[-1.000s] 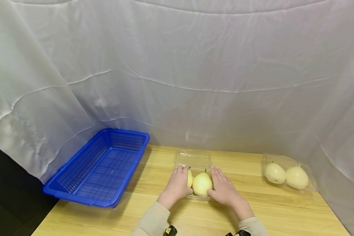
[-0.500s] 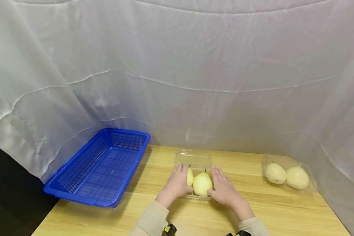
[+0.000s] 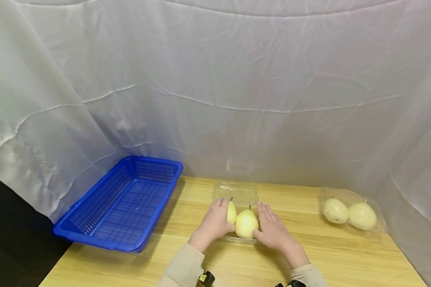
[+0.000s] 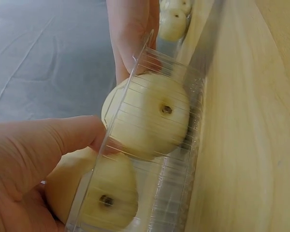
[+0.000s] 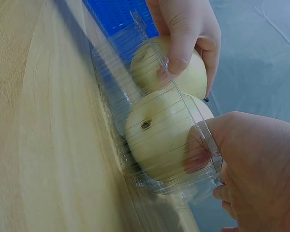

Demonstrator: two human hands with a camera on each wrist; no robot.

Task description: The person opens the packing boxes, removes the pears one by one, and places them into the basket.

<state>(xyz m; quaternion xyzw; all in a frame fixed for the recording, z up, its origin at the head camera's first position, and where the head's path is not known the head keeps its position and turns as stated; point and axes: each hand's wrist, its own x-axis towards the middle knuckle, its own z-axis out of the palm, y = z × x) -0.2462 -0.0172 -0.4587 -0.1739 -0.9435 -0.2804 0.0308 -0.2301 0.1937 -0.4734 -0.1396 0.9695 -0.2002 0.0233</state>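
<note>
A clear plastic clamshell box (image 3: 235, 192) lies on the table with its lid folded back, two pale yellow pears side by side in its base. My left hand (image 3: 214, 220) grips the left pear (image 3: 231, 212), thumb in front and fingers over its far left side. The right pear (image 3: 246, 224) sits upright, stem up, between the hands. My right hand (image 3: 271, 228) holds the box's right end, its fingers stretched along that side. In the right wrist view its thumb (image 5: 198, 152) shows through the ribbed front wall, against the right pear.
A blue plastic basket (image 3: 118, 203) stands at the left of the wooden table (image 3: 344, 259). At the back right lies another clear box (image 3: 378, 225) with two pears in it. Grey-white cloth (image 3: 215, 131) hangs behind the table.
My left hand has shifted slightly, and the left pear has moved a little up and right in the head view. The right hand, right pear and box have hardly moved.
</note>
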